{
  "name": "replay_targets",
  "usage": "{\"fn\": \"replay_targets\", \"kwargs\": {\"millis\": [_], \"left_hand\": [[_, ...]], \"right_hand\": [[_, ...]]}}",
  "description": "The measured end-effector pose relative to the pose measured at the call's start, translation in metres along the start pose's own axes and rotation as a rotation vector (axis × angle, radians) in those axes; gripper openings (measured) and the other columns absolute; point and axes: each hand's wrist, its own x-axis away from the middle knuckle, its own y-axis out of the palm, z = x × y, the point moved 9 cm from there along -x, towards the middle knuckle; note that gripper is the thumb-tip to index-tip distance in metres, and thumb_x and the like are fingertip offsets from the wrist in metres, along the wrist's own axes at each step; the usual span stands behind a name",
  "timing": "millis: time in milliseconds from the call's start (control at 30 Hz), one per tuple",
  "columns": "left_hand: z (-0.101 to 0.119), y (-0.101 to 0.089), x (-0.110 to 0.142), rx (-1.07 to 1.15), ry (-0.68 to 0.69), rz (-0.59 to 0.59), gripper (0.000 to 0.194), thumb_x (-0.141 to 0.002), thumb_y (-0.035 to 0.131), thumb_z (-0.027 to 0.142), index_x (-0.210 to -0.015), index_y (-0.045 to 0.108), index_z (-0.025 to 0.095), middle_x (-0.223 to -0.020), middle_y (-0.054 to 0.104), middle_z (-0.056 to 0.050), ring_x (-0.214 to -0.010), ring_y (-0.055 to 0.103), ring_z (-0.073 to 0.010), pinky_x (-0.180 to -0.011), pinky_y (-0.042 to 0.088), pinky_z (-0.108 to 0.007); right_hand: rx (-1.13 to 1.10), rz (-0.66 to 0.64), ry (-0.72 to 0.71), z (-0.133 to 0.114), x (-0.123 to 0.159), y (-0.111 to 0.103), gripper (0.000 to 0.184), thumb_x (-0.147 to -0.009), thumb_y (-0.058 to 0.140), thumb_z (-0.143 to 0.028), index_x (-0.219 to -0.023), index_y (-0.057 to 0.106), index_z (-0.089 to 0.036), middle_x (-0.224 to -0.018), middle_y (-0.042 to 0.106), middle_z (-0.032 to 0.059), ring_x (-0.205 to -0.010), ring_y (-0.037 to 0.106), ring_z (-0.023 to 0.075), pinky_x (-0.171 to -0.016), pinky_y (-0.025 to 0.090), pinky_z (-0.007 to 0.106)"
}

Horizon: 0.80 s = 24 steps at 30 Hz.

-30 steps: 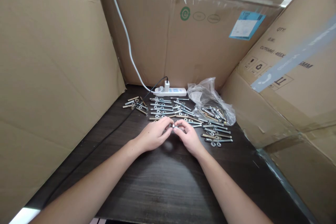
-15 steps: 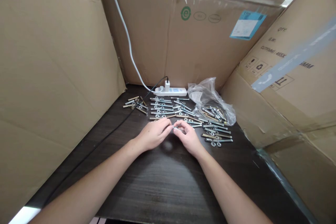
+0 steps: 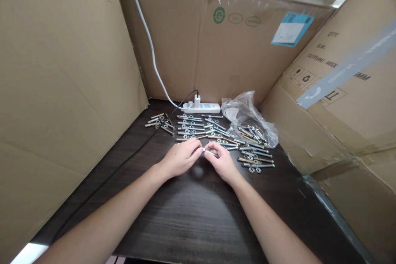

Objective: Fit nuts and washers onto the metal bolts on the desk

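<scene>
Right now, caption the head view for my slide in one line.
Left hand and right hand pinch a small metal part near bolts, a plastic bag and a power strip.

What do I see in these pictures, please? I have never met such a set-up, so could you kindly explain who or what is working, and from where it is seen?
There is no machine here: a person works with two bare hands. One camera, worn on the head, takes every picture, looking forward and down past the forearms.

The left hand and right hand meet fingertip to fingertip in a pinching grip on a small metal piece; the fingers hide too much to identify it.

On the dark table lie bolts and metal rings, many in rows. Behind them are a clear plastic bag and a white power strip. Cardboard walls surround three sides.
</scene>
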Motion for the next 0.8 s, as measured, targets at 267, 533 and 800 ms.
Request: {"fn": "replay_targets", "kwargs": {"millis": [267,533,800], "left_hand": [[0.008,-0.002,0.003,0.035,0.073,0.002,0.019,-0.088,0.044,0.020,-0.106,0.050,0.022,-0.100,0.057,-0.001,-0.082,0.055,-0.0140,-0.069,0.042,-0.024],[-0.001,-0.003,0.001,0.023,0.004,0.059,0.018,-0.094,0.038,0.031,-0.094,0.052,0.020,-0.089,0.057,0.000,-0.077,0.054,-0.0141,-0.070,0.042,-0.026],[0.006,0.000,0.002,0.048,0.085,0.008,0.017,-0.090,0.043,0.024,-0.104,0.052,0.022,-0.100,0.056,-0.002,-0.084,0.055,-0.0148,-0.071,0.043,-0.025]], "right_hand": [[-0.019,-0.002,-0.001,0.006,-0.002,-0.001,0.013,-0.075,0.056,-0.031,-0.080,0.051,-0.020,-0.062,0.044,-0.0054,-0.055,0.039,0.0105,-0.054,0.030,0.023],[0.010,-0.008,-0.005,0.005,-0.001,0.000,0.012,-0.076,0.055,-0.030,-0.080,0.051,-0.020,-0.061,0.041,-0.0056,-0.055,0.037,0.0107,-0.053,0.029,0.024],[-0.015,-0.015,0.006,0.006,-0.001,0.000,0.014,-0.076,0.056,-0.032,-0.080,0.050,-0.020,-0.061,0.043,-0.0059,-0.054,0.037,0.0100,-0.054,0.029,0.024]]}}
